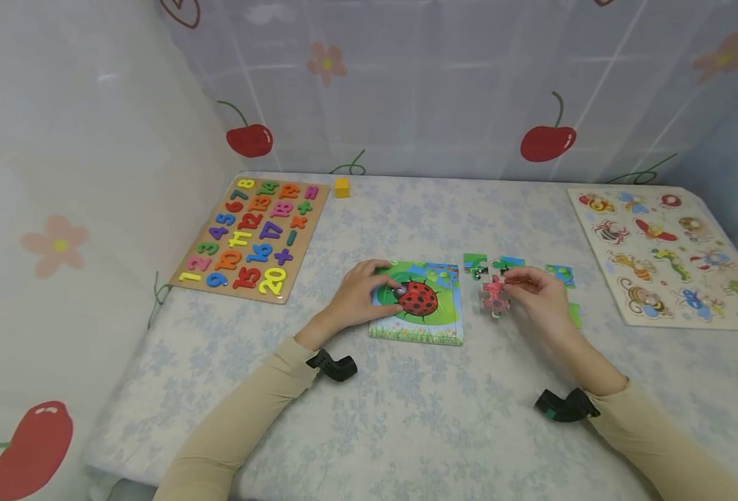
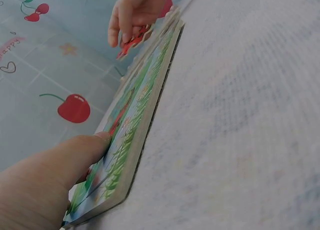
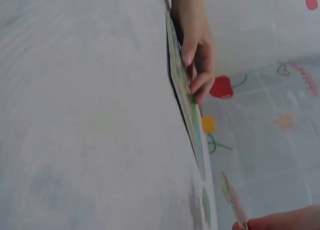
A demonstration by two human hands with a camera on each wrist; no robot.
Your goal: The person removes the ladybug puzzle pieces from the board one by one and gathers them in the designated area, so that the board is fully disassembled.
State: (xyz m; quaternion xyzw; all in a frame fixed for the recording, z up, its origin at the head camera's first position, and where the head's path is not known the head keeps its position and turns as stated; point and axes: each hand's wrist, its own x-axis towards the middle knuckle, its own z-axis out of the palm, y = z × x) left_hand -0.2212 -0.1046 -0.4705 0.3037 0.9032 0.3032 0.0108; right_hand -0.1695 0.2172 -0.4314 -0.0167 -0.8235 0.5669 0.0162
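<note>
A square ladybug jigsaw puzzle [image 1: 417,299] lies flat on the table. My left hand [image 1: 364,291] rests on its left side, thumb and fingers spread apart on either side of the ladybug's head. In the left wrist view, the thumb [image 2: 75,160] presses the picture near the board's grassy edge. My right hand [image 1: 542,296] pinches a red puzzle piece [image 1: 495,296] between thumb and fingertips, to the right of the board. From the right wrist view that puzzle piece [image 3: 233,200] appears edge-on, held up from the tabletop.
Loose puzzle pieces [image 1: 475,263] lie behind and beside the right hand. A wooden number board [image 1: 293,268] is at the back left, with a yellow cube [image 1: 341,188] beside it. An insect peg board [image 1: 675,316] lies at the right. Printed curtains [image 1: 406,90] enclose the table.
</note>
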